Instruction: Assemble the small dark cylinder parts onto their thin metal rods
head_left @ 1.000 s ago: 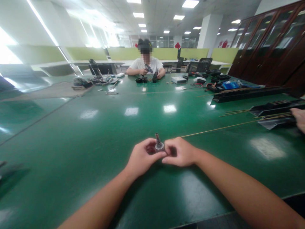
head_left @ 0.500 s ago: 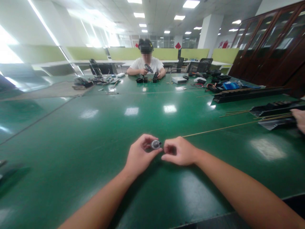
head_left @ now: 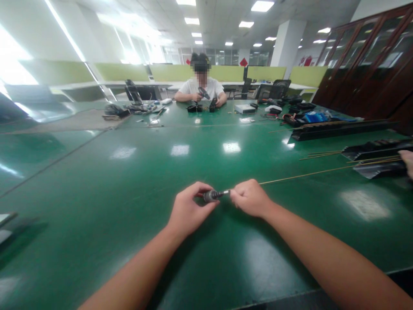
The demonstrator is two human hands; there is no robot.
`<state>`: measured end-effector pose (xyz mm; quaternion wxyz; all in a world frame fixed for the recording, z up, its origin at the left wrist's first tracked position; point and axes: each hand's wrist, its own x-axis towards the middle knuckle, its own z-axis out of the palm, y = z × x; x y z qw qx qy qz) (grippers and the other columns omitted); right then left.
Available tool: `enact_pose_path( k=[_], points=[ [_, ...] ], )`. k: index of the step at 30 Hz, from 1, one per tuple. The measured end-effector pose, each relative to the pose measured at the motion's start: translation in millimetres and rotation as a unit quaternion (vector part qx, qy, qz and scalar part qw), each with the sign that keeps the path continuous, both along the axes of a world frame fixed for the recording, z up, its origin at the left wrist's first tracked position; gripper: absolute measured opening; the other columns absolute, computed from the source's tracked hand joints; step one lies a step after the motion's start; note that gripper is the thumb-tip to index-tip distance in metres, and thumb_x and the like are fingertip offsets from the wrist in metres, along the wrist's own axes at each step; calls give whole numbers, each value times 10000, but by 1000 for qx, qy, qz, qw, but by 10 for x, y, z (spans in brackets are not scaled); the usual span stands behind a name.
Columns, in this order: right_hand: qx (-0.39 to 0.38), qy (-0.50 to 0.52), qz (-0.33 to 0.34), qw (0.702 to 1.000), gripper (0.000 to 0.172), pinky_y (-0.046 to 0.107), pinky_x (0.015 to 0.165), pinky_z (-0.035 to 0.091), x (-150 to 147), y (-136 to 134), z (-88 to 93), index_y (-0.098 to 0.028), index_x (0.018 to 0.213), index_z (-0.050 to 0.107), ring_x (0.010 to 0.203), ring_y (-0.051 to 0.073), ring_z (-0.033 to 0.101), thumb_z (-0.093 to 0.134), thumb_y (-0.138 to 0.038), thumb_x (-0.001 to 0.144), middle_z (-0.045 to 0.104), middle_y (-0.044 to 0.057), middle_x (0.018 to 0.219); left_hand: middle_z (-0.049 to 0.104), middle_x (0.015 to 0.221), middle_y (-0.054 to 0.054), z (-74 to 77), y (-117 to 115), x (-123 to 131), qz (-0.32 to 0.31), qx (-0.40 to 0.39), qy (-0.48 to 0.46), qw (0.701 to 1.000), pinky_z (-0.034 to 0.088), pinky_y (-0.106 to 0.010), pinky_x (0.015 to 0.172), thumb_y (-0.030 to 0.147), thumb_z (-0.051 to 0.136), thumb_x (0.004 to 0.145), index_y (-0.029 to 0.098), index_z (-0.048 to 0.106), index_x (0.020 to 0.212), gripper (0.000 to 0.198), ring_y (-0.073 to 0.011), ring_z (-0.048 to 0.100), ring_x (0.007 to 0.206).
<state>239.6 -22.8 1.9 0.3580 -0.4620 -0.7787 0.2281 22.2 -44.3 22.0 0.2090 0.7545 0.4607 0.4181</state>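
Observation:
My left hand (head_left: 191, 207) is closed round a small grey cylindrical metal part (head_left: 211, 196), with its thumb below and fingers above. A thin shaft (head_left: 225, 192) sticks out from the part to the right, towards my right hand (head_left: 251, 198). The fingers of my right hand are pinched together at the shaft's far end; whether a separate piece is between them is too small to tell. Both hands are over the green table (head_left: 155, 168).
A long thin brass-coloured rod (head_left: 300, 175) lies right of my right hand, leading to dark metal channels (head_left: 371, 168). Another person's hand (head_left: 408, 161) is at the right edge. Across the table sits a person (head_left: 211, 88) holding a drill-like tool (head_left: 203, 92).
My right hand's fingers have closed in a pinch beside the metal part. The part has turned, so its shaft now shows from the side, pointing right.

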Motion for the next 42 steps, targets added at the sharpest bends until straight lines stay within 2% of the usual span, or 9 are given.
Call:
enact_pose_path(
  k=[3, 5, 8, 11, 13, 17, 29, 42],
  points=[
    [-29, 88, -48, 995, 343, 240, 581, 439, 33, 37, 6, -188, 827, 724, 588, 135, 619, 442, -319, 971, 672, -3, 648, 717, 882, 0, 13, 14, -35, 4, 22, 15, 1000, 546, -273, 770, 235, 780, 735, 206, 692, 915, 202, -153, 673, 793],
    [-34, 134, -51, 989, 367, 251, 611, 463, 45, 50, 17, -193, 968, 714, 631, 144, 634, 394, -369, 1001, 689, 4, 712, 721, 895, -6, 3, 24, -50, 5, 28, 20, 999, 544, -277, 773, 241, 786, 729, 206, 698, 933, 225, -157, 673, 801],
    [-6, 134, -21, 991, 333, 274, 711, 488, 33, 27, 46, -194, 999, 705, 759, 164, 658, 441, -397, 990, 710, 26, 825, 728, 919, -21, -26, 37, -56, -1, 28, 34, 999, 539, -290, 784, 258, 785, 732, 208, 708, 957, 244, -170, 674, 826],
    [40, 95, 31, 994, 226, 286, 767, 495, 0, -26, 82, -197, 1046, 686, 864, 180, 654, 603, -354, 906, 706, 49, 952, 731, 940, -39, -51, 41, -48, -16, 27, 48, 998, 534, -301, 780, 296, 773, 744, 208, 714, 965, 245, -186, 674, 843],
    [74, 70, 73, 992, 272, 301, 804, 502, -19, -57, 102, -194, 1073, 666, 904, 191, 647, 695, -317, 832, 693, 64, 1000, 732, 932, -43, -57, 41, -39, -27, 26, 52, 998, 528, -298, 764, 315, 758, 760, 209, 718, 958, 228, -188, 675, 834],
    [105, 49, 122, 986, 268, 337, 870, 504, -30, -82, 117, -205, 1037, 648, 961, 212, 636, 728, -259, 787, 681, 77, 1032, 735, 919, -33, -57, 35, -20, -40, 21, 53, 998, 518, -289, 758, 309, 738, 782, 222, 722, 953, 192, -181, 676, 822],
    [79, 10, 101, 992, 174, 290, 730, 484, -26, -81, 78, -191, 911, 676, 785, 179, 627, 706, -159, 743, 695, 41, 884, 727, 917, -22, -81, 45, -6, -57, 11, 47, 997, 501, -279, 762, 270, 762, 764, 221, 720, 954, 200, -169, 662, 832],
    [57, 16, 111, 992, 133, 274, 718, 492, -29, -85, 73, -191, 889, 700, 756, 166, 645, 704, -166, 759, 713, 28, 850, 730, 909, -28, -62, 30, 7, -68, 13, 47, 996, 514, -286, 763, 257, 758, 759, 228, 725, 944, 190, -178, 669, 826]
  ],
)
